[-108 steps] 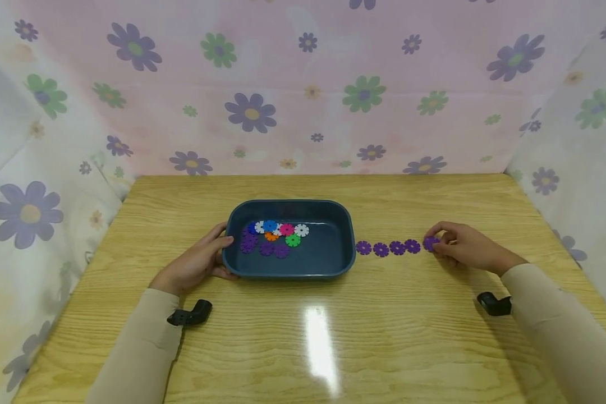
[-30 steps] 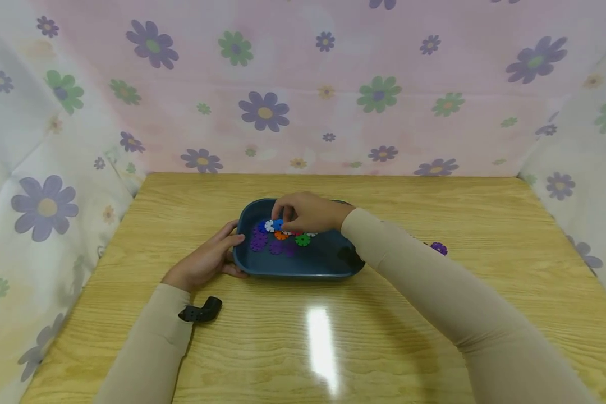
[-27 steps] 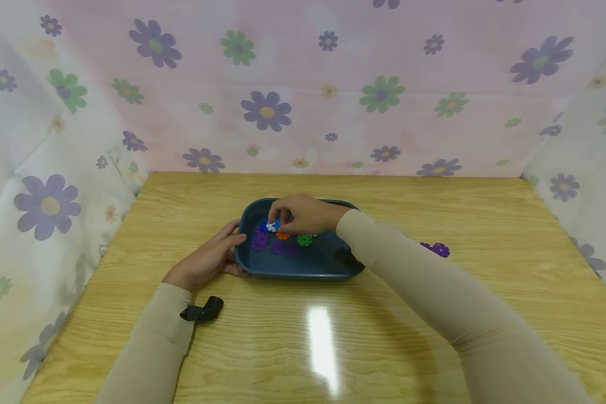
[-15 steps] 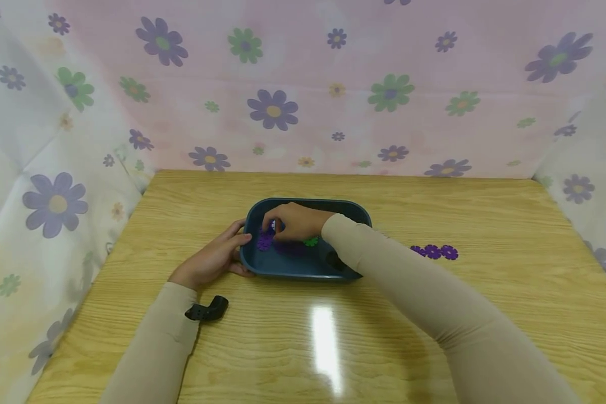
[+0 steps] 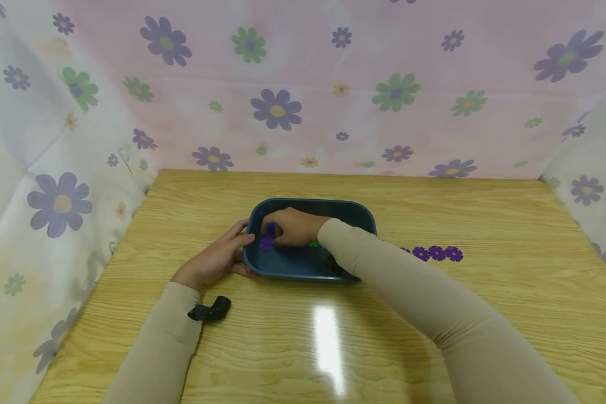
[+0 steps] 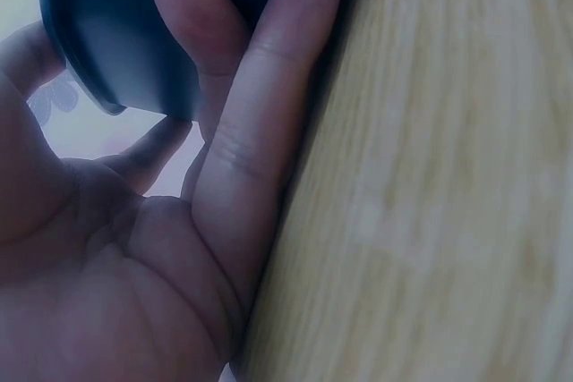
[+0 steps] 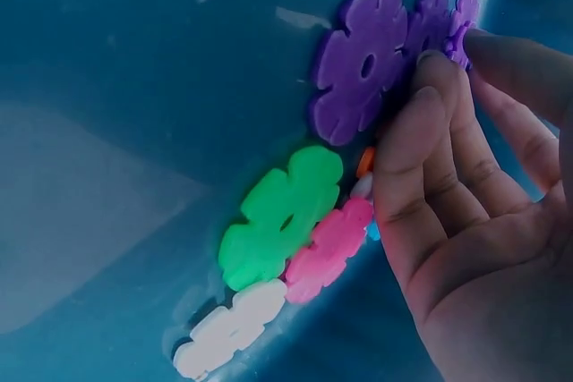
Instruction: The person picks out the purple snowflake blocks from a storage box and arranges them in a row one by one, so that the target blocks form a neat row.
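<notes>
Ideally, the left hand (image 5: 209, 262) gripping the dark tray (image 5: 293, 274) mid-frame steadies it while the right hand (image 5: 298, 226), its grip unclear, separates just one purple flower piece (image 5: 266, 243).

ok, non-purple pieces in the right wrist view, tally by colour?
Green piece: 1
Pink piece: 1
White or pale pieces: 2, one just a sliver
Orange piece: 1, partly hidden
Light blue piece: 1, partly hidden
Total visible: 6

Left grip (image 6: 166, 230) on tray (image 6: 130, 46), wooden tabletop (image 6: 430, 167)
</notes>
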`<state>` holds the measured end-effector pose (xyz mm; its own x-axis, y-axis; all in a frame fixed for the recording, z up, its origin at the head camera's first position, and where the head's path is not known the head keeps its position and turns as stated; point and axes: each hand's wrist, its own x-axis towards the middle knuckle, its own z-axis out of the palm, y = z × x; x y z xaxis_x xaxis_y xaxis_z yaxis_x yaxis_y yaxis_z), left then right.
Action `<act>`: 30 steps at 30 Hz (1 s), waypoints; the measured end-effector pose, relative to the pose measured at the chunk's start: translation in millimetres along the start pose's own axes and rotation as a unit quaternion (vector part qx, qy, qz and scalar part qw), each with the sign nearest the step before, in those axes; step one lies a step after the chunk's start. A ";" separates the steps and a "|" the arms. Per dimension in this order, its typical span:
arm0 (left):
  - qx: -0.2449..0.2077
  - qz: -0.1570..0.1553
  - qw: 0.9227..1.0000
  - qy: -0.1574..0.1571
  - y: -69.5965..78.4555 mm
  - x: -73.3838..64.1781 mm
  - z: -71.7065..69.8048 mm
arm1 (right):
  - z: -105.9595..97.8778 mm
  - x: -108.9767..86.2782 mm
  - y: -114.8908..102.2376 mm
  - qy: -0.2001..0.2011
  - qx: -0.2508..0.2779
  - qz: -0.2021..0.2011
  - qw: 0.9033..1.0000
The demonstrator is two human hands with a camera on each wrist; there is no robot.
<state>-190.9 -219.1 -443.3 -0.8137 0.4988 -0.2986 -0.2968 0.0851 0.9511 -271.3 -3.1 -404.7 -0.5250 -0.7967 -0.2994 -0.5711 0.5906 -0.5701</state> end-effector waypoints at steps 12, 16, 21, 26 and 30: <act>0.002 0.002 1.000 0.001 -0.5 0.8 -1.4 | 0.6 0.4 -2.2 0.006 0.006 0.024 1.000; 0.005 0.004 1.000 0.000 -1.0 1.4 -1.4 | 0.4 -0.6 -2.4 0.006 0.013 0.032 0.999; 0.002 0.002 1.000 0.001 -0.4 1.0 -1.0 | 0.4 -0.6 -2.5 0.007 0.012 0.038 0.999; 0.002 0.001 1.000 0.001 0.2 0.8 -0.6 | -0.1 -0.8 -3.2 0.012 0.009 0.041 0.999; 0.001 0.003 1.000 -0.001 -0.1 0.7 -1.1 | 0.2 -0.3 -3.4 0.021 0.003 0.035 0.999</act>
<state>-191.9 -219.7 -443.7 -0.8144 0.5005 -0.2937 -0.2922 0.0835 0.9527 -269.1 -4.9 -402.8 -0.5891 -0.7479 -0.3059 -0.5286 0.6430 -0.5541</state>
